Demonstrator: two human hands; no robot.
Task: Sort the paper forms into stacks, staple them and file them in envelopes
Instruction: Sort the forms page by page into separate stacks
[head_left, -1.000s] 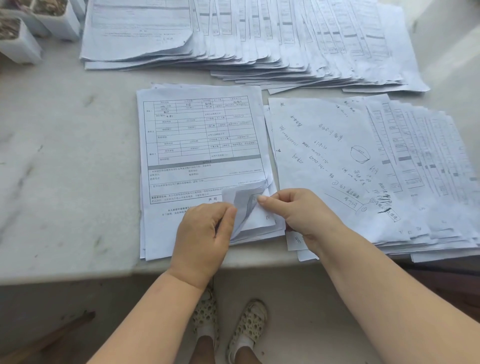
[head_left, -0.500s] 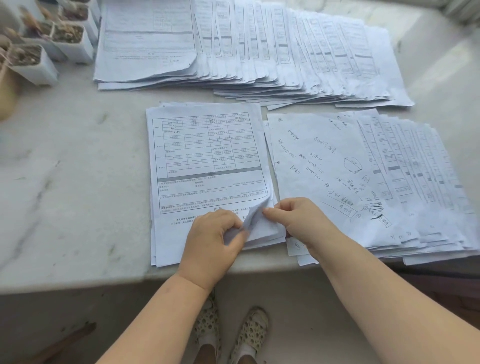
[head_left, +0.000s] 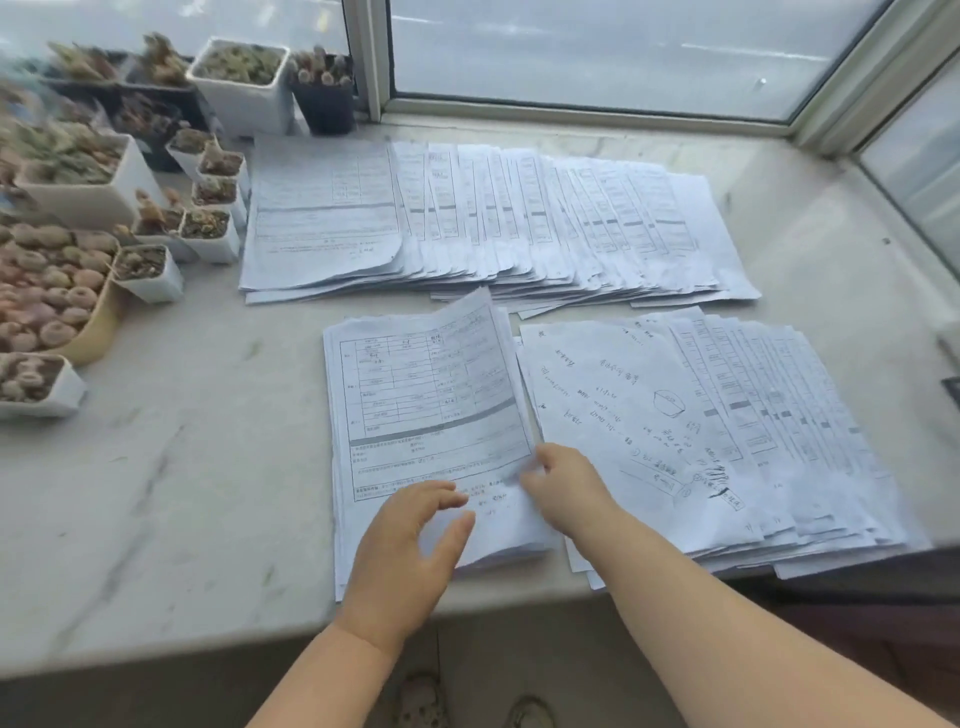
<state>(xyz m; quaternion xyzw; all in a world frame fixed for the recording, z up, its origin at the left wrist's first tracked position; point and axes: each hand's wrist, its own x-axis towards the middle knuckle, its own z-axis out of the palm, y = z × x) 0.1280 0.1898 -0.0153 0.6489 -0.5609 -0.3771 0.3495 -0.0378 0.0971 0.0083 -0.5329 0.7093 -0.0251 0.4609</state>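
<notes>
Since earlier, our right hand (head_left: 563, 483) pinches the top form (head_left: 431, 395) up, long axis pointing away; left hand (head_left: 410, 551) hovers open alongside.

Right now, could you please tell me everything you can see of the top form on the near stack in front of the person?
The top form is a thin white printed sheet with a ruled table, a grey band below it and blurred small text. It lies on the near stack on the marble sill, turned slightly, its far right corner lifted. The right hand pinches its right edge; the left hand hovers, fingers spread, over its near end.
</notes>
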